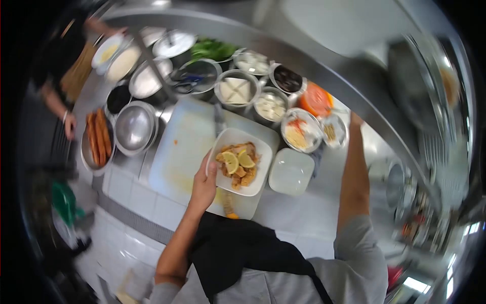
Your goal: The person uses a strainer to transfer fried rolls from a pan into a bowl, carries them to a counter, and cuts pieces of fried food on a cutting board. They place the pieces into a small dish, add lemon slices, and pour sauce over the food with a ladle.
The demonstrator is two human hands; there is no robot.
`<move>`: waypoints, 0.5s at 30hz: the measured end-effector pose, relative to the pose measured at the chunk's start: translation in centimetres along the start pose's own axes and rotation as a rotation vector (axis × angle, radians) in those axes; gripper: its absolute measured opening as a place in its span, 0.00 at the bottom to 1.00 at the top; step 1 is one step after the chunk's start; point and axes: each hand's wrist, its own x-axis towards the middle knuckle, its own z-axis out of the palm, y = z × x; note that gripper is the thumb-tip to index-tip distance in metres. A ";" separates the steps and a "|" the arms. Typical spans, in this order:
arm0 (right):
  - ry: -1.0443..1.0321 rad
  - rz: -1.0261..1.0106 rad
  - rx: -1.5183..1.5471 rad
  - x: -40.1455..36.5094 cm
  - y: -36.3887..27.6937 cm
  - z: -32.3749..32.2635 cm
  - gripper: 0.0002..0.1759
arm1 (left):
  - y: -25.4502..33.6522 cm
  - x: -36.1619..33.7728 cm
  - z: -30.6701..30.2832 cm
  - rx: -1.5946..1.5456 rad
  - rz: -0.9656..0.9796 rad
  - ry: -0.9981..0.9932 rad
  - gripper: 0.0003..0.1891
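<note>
My left hand [204, 183] grips the left rim of a square white bowl [215, 147], its thumb on the edge. Pieces of browned food [247, 178] lie in the bowl, topped with lemon slices [231, 162]. The bowl is above a cutting board [177, 147], where a knife [219, 119] lies partly behind it. My right arm stretches forward to the right; of my right hand [356, 119] only a part shows near the metal shelf edge, its fingers hidden. To the right of the held bowl sits an empty white square dish [291, 172].
Metal containers with white cheese [235, 91] and dark pieces [287, 79] line the back, beside an orange container [316, 100]. Sausage-like food [99, 139] and steel bowls [134, 127] are left. A metal shelf [304, 61] crosses above. Another person's hand [70, 126] is far left.
</note>
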 end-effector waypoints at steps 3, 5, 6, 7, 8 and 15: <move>-0.182 -0.259 -0.201 4.7 -2.1 2.4 0.28 | 0.0 -0.7 0.7 0.052 -0.009 0.116 0.28; -0.321 -0.395 -0.382 7.7 -3.0 4.7 0.29 | -0.7 -0.8 1.8 0.064 0.055 0.135 0.28; -0.388 -0.459 -0.479 9.4 -3.1 6.1 0.30 | -0.9 -0.8 2.4 0.045 0.046 0.177 0.28; -0.474 -0.488 -0.575 11.2 -2.9 7.8 0.30 | -0.6 -1.1 2.8 0.026 0.020 0.159 0.27; -0.552 -0.470 -0.668 13.1 -2.3 9.7 0.31 | -0.4 -1.2 2.7 0.014 -0.015 0.140 0.27; -0.344 -0.264 -1.313 17.6 2.2 17.5 0.38 | -2.0 -2.4 4.0 -0.069 -0.122 0.166 0.27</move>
